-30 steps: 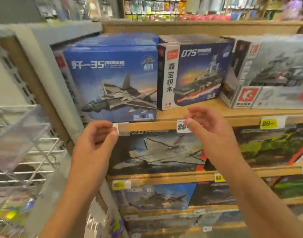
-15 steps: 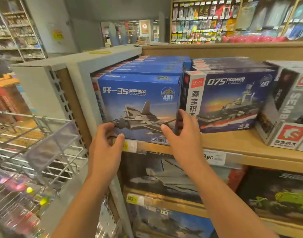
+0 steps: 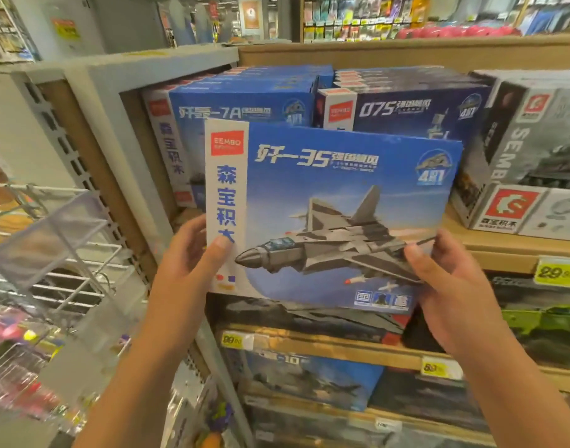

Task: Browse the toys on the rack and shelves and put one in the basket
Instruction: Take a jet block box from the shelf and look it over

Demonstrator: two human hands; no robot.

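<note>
Holding the blue fighter-jet brick box (image 3: 333, 215) in the middle of the frame, both hands grip it by its lower corners. The left hand (image 3: 193, 253) pinches the lower left corner, thumb on the white side strip; the right hand (image 3: 438, 276) holds the lower right corner, thumb on the front face. The box is upright with its picture toward the camera, its long axis running left to right, slightly tilted. It is clear of the top shelf (image 3: 503, 250), in front of the other blue boxes (image 3: 238, 105). No basket is visible, so which way the box must travel cannot be told. A wire rack (image 3: 67, 253) stands at the left, nearer the left hand.
</note>
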